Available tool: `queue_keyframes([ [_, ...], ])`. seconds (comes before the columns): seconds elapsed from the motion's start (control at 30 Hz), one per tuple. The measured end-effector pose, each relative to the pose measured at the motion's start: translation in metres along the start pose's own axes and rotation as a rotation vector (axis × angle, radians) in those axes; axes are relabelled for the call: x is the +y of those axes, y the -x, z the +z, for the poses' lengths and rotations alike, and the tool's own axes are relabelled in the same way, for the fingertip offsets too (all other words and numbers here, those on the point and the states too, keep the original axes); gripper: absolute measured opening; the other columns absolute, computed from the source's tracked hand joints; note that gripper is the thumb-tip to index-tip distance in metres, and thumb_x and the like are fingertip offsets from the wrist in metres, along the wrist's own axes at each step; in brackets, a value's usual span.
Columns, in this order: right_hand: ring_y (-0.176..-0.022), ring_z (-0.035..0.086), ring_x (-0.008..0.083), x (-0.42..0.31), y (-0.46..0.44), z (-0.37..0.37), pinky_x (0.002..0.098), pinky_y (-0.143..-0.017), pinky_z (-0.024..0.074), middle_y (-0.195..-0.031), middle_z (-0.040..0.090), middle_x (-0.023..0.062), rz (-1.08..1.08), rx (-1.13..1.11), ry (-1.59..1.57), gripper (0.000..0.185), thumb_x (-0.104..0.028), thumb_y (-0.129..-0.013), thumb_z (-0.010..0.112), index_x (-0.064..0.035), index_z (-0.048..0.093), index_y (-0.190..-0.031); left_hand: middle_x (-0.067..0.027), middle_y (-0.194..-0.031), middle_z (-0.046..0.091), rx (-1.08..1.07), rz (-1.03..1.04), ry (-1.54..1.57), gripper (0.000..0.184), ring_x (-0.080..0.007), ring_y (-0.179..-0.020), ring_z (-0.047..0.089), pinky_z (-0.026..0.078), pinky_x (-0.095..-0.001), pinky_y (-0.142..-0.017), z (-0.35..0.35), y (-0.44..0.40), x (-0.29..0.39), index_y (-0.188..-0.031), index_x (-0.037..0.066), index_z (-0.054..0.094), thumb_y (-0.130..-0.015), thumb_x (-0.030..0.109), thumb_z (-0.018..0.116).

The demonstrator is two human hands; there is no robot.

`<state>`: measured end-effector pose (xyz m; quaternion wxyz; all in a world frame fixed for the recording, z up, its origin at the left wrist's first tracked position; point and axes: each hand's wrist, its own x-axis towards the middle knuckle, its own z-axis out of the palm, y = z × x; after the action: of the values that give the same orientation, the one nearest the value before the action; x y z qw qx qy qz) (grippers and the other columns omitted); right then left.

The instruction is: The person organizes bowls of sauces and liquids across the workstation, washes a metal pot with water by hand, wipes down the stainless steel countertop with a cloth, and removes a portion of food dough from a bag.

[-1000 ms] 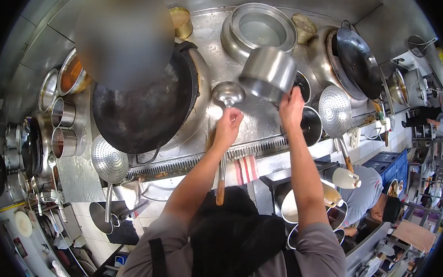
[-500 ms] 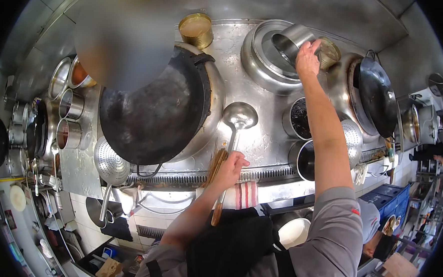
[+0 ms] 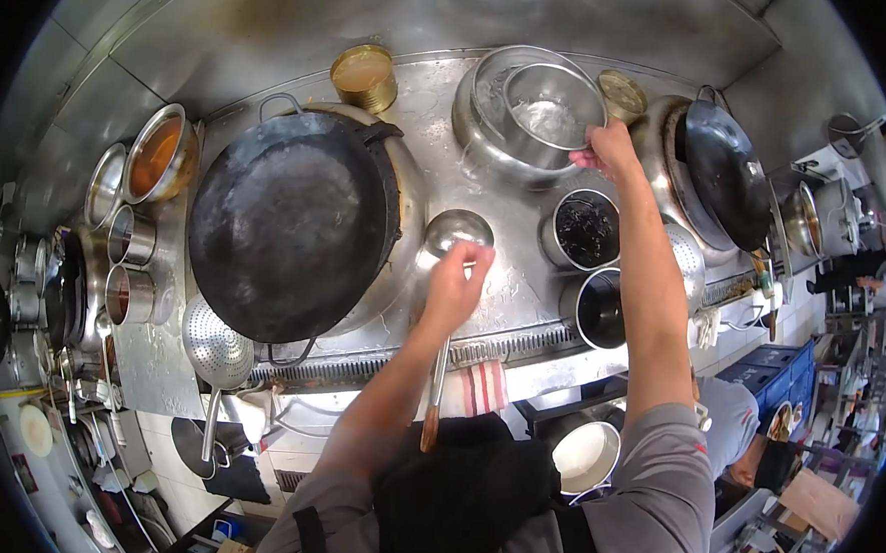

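My right hand (image 3: 606, 150) grips the rim side of a steel pot (image 3: 547, 117), which is upright over the large round water pot (image 3: 475, 143) and has clear liquid inside. My left hand (image 3: 457, 277) is closed over the upper handle of a steel ladle (image 3: 459, 229); the ladle's wooden grip points toward my body. Left of it, a black wok (image 3: 287, 228) sits on its burner. Below my right hand stand a pot with dark pieces in liquid (image 3: 586, 227) and another dark-filled pot (image 3: 602, 310).
A perforated skimmer (image 3: 216, 343) lies left of the counter's front edge, another right under my forearm. Tins (image 3: 364, 77) stand along the back. A second wok (image 3: 726, 171) is at the right. A person in grey (image 3: 731, 422) bends near blue crates (image 3: 766, 382).
The steel pot in my right hand has gone from tilted to upright over the water pot and now holds liquid. My left hand has moved up along the ladle handle.
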<state>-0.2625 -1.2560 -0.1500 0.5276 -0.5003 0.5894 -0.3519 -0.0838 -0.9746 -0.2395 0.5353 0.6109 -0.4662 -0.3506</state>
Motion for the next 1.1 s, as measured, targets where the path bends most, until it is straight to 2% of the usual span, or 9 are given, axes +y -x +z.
queue_keyframes([
  [0.13,-0.055,0.069,0.0311,0.011,0.078,-0.003,0.0384,-0.043,0.0582,-0.079,0.065,0.0238,0.023,-0.085,0.067,0.030,0.001,-0.088,0.047,0.0089,0.047,-0.117,-0.0133,-0.090,0.068,0.201,0.015,0.266,0.036,-0.0221,-0.086,0.066,0.051,-0.0346,-0.080,-0.003,-0.046,0.055,-0.102,0.000,0.060,-0.094,0.033,0.070],
  [0.23,-0.053,0.069,0.0290,0.034,0.134,0.004,0.0366,-0.042,0.0568,-0.075,0.065,0.0224,0.052,-0.132,0.158,0.023,0.001,-0.087,0.050,0.0085,0.051,-0.109,-0.0156,-0.094,0.066,0.475,0.002,-0.031,0.028,-0.0230,-0.087,0.063,0.049,-0.0364,-0.081,0.012,-0.066,0.042,-0.102,-0.002,0.059,-0.089,0.020,0.072],
  [0.33,-0.056,0.069,0.0340,0.068,0.182,0.010,0.0414,-0.048,0.0576,-0.068,0.064,0.0222,0.004,-0.089,0.312,0.016,0.000,-0.084,0.055,0.0100,0.052,-0.096,-0.0161,-0.096,0.065,0.182,-0.334,0.114,0.021,-0.0246,-0.087,0.062,0.049,-0.0388,-0.081,0.002,-0.051,0.014,-0.101,-0.003,0.058,-0.083,0.005,0.066],
  [0.47,-0.077,0.064,0.0432,0.097,0.244,0.033,0.0499,-0.072,0.0509,-0.099,0.053,0.0161,-0.841,0.426,1.091,0.013,-0.008,-0.081,0.065,-0.0024,0.054,-0.085,-0.0066,-0.087,0.060,0.244,-0.358,0.597,0.018,-0.0161,-0.077,0.057,0.048,-0.0344,-0.067,0.015,-0.002,-0.034,-0.091,0.001,0.057,-0.078,-0.010,0.053],
  [0.6,-0.099,0.065,0.0385,0.149,0.264,0.060,0.0452,-0.082,0.0523,-0.110,0.065,0.0198,-0.557,-0.364,1.452,0.022,-0.016,-0.084,0.062,-0.0011,0.064,-0.100,-0.0050,-0.090,0.065,0.223,-0.318,0.521,0.013,-0.0113,-0.078,0.057,0.048,-0.0284,-0.072,0.015,0.028,-0.032,-0.095,0.001,0.061,-0.086,-0.008,0.056],
  [0.67,-0.099,0.062,0.0370,0.192,0.240,0.080,0.0481,-0.084,0.0502,-0.102,0.066,0.0182,-0.309,-0.799,0.918,0.018,-0.018,-0.080,0.063,-0.0051,0.067,-0.091,-0.0052,-0.092,0.066,0.194,-0.345,0.363,0.011,-0.0118,-0.081,0.058,0.047,-0.0271,-0.076,0.018,0.038,-0.041,-0.100,0.000,0.062,-0.091,-0.004,0.059],
  [0.8,-0.109,0.059,0.0327,0.206,0.224,0.114,0.0453,-0.094,0.0470,-0.114,0.064,0.0148,-0.884,-0.269,1.225,0.024,-0.022,-0.088,0.057,-0.0045,0.065,-0.101,-0.0055,-0.091,0.065,0.156,-0.349,0.364,0.010,-0.0120,-0.082,0.058,0.047,-0.0282,-0.077,0.020,0.049,-0.060,-0.102,-0.002,0.063,-0.092,-0.001,0.062],
  [1.0,-0.108,0.062,0.0331,0.203,0.234,0.094,0.0426,-0.091,0.0468,-0.111,0.069,0.0204,-0.374,-0.342,1.611,0.035,-0.026,-0.095,0.048,-0.0011,0.072,-0.101,-0.0071,-0.097,0.064,0.285,-0.147,0.275,0.008,-0.0138,-0.089,0.057,0.046,-0.0297,-0.082,0.016,0.046,-0.042,-0.100,0.000,0.063,-0.092,0.001,0.065],
  [1.1,-0.106,0.065,0.0370,0.210,0.243,0.094,0.0470,-0.092,0.0481,-0.109,0.069,0.0270,-0.056,-0.618,1.243,0.042,-0.031,-0.095,0.047,0.0023,0.072,-0.101,-0.0094,-0.101,0.065,0.272,-0.118,0.095,0.008,-0.0157,-0.096,0.058,0.046,-0.0303,-0.087,0.028,0.044,-0.053,-0.100,0.000,0.064,-0.092,0.002,0.065],
])
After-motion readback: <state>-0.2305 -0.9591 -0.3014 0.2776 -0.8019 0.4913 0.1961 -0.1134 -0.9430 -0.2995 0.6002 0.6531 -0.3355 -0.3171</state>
